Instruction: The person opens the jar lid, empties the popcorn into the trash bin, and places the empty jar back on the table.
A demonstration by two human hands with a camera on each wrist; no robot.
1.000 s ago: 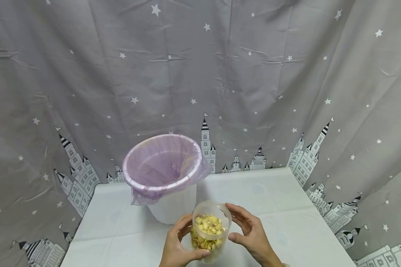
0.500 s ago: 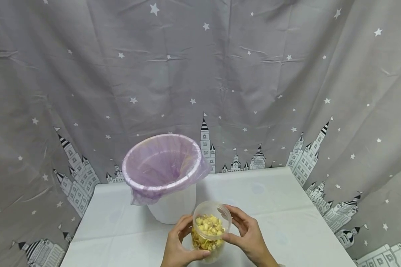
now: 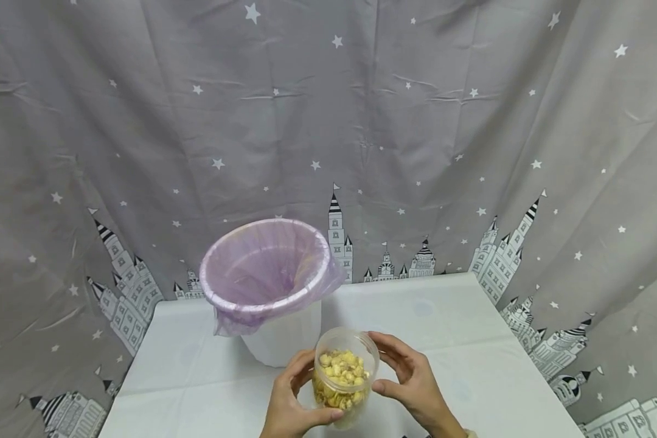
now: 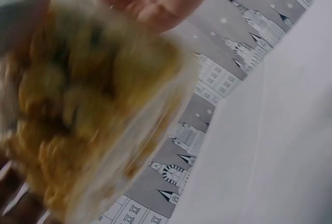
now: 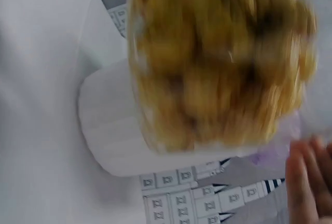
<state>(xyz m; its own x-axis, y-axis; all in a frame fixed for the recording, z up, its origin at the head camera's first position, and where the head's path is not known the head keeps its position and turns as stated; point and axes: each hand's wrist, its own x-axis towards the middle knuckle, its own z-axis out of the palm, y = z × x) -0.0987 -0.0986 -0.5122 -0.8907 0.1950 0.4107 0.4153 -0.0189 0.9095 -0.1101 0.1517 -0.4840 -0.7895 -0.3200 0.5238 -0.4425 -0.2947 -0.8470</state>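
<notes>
Nearest us, the left hand [image 3: 292, 398] grips a clear jar [image 3: 342, 340] partly filled with yellow popcorn [image 3: 344, 370]. The right hand [image 3: 413, 389] curves round the jar's other side, near its rim; we cannot tell whether those fingertips touch. Beneath, we see a white-covered table [image 3: 208, 383]. Beyond the jar, to the left, stands a white bin [image 3: 281, 334] lined with a purple bag [image 3: 241, 267]; behind hangs a grey curtain [image 3: 416, 146] with stars and castles.
</notes>
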